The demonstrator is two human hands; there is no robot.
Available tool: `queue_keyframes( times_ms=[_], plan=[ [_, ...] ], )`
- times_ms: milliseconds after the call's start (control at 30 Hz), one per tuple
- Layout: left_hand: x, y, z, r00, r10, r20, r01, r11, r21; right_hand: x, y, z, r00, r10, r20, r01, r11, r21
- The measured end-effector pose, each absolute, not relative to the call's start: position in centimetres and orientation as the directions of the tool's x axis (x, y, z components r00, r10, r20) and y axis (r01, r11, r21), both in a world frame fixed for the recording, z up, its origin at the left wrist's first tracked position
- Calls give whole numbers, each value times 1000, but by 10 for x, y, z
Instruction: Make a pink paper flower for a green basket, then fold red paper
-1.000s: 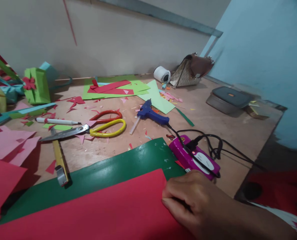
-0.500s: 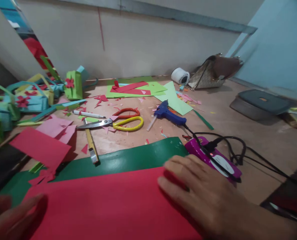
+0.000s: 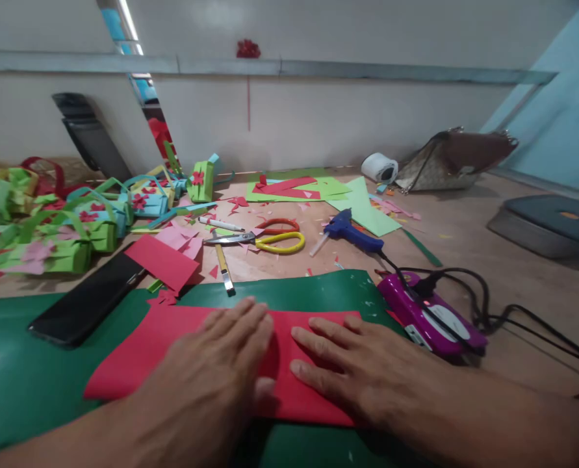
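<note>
Red paper (image 3: 282, 331) lies at six o'clock on the green sheet (image 3: 21, 370), long axis nearly nine-to-three; right hand (image 3: 362, 364) rests flat, fingers spread; left hand (image 3: 211, 374) hovers or touches, fingers outstretched.

Ahead of me stood a pale grey wall (image 3: 338, 120), crossed by a metal rail (image 3: 347, 69) and split by a narrow slanting gap (image 3: 145, 91). To my right rose a light-blue wall (image 3: 574, 130); before me spread a brown table (image 3: 464, 240).
</note>
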State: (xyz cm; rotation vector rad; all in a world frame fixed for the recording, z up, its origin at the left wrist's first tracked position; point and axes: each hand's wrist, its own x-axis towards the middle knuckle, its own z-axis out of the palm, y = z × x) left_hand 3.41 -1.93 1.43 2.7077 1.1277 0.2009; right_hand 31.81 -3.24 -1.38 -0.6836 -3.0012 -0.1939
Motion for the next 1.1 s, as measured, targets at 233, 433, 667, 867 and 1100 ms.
queue_keyframes(
  times_ms=[233,433,667,867,1100],
  plan=[
    [65,-37,27,649,675,-351,760,-594,264,319,-15,-39,-928,333,170,357,923,143],
    [20,-48,6,457,831,-318,890,-425,167,317,-25,-38,-930,336,152,368,865,341],
    [-28,-54,0,272,920,-284,959,-284,-2,339,-26,-53,-898,432,80,437,855,280],
    [-37,-64,5,229,957,-178,958,-254,-135,345,-39,-48,-851,507,138,524,794,307],
    [41,-71,23,750,662,-5,660,-747,75,329,-49,-46,-816,550,179,577,749,326]
  ],
)
